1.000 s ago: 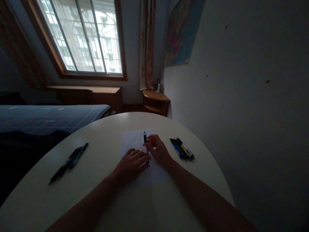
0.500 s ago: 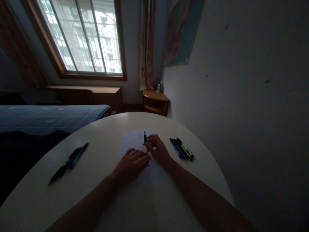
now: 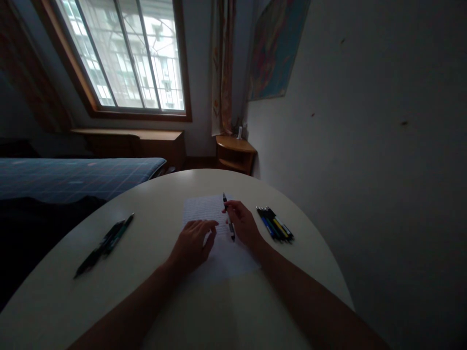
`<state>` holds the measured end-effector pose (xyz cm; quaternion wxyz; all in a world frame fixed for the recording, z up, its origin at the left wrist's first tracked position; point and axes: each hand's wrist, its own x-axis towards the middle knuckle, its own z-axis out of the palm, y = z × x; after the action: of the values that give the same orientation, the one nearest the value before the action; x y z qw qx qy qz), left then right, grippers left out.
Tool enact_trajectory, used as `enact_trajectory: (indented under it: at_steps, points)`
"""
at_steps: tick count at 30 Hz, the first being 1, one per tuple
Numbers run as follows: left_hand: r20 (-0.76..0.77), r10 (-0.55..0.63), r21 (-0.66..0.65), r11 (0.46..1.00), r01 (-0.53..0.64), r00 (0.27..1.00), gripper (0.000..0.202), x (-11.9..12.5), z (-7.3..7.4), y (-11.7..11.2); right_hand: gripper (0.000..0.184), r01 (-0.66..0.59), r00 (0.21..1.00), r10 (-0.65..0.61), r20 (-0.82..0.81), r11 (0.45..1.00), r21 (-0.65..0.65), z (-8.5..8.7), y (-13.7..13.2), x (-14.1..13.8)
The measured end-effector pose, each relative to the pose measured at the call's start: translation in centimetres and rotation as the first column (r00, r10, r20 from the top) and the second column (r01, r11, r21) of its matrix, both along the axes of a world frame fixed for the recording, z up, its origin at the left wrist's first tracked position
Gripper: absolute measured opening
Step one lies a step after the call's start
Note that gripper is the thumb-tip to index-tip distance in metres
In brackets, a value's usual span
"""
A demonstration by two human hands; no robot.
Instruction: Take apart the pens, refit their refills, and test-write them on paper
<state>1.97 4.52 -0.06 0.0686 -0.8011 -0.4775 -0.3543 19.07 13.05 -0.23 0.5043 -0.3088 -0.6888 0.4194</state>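
A pen (image 3: 231, 228) with dark ends and a lighter middle is held in my right hand (image 3: 243, 222), pinched near its far end. One tip points away from me, and the other end slants back toward me over the paper. Beneath both hands lies a sheet of paper (image 3: 197, 206) with lines of writing on its far part. My left hand (image 3: 195, 240) rests over the left part of the sheet, fingers stretched out to the right with the thumb apart. It holds nothing and is separate from the pen.
Several pens (image 3: 275, 224) lie side by side on the right of the round white table (image 3: 164, 189). A few more dark pens (image 3: 105, 245) lie on the left. A bed (image 3: 80, 175) stands beyond the table's left edge, and a wall (image 3: 365, 170) runs along the right.
My left hand has let go of the pen's near end and drawn back to the left. My right hand has shifted slightly right with the pen, which is now more slanted.
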Motion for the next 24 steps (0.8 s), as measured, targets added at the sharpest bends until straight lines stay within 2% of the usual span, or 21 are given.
enact_trajectory:
  at_steps: [3, 5, 9, 11, 15, 18, 20, 24]
  points:
    - [0.062, 0.121, -0.036, 0.992, -0.119, 0.991, 0.023, -0.7, -0.7, 0.6, 0.024, -0.020, 0.999, 0.019, -0.036, 0.999, -0.039, 0.2, 0.1, 0.1]
    - [0.059, 0.159, -0.088, 0.984, -0.153, 0.986, 0.030, -1.0, -1.2, 1.0, 0.024, -0.017, 0.999, 0.017, -0.030, 1.000, -0.013, 0.2, 0.2, 0.3]
    - [-0.019, 0.160, -0.215, 0.963, -0.161, 0.987, 0.039, -1.1, -2.1, 1.4, 0.034, 0.023, 0.999, -0.025, 0.031, 0.999, 0.044, 0.4, 0.2, 0.6]
    - [-0.063, 0.170, -0.263, 0.948, -0.180, 0.984, 0.039, -1.0, -2.2, 1.4, 0.033, 0.053, 0.996, -0.056, 0.068, 0.997, 0.048, 0.6, 0.1, 0.6]
    - [-0.113, 0.178, -0.283, 0.937, -0.204, 0.977, 0.037, -0.9, -2.1, 1.2, 0.022, 0.077, 0.988, -0.087, 0.125, 0.994, 0.081, 0.8, -0.1, 0.4]
    - [-0.129, 0.177, -0.274, 0.939, -0.206, 0.976, 0.038, -0.9, -2.1, 1.0, 0.025, 0.079, 0.977, -0.095, 0.191, 0.993, 0.091, 0.5, -0.2, 0.2]
    - [-0.149, 0.195, -0.276, 0.933, -0.230, 0.970, 0.039, -0.9, -2.1, 0.9, 0.025, 0.055, 0.975, -0.069, 0.210, 0.996, 0.071, 0.3, -0.3, 0.0]
    - [-0.166, 0.211, -0.277, 0.927, -0.251, 0.963, 0.039, -0.8, -2.2, 0.9, 0.026, -0.034, 0.985, 0.046, 0.165, 0.997, -0.073, 0.3, -0.8, -0.2]
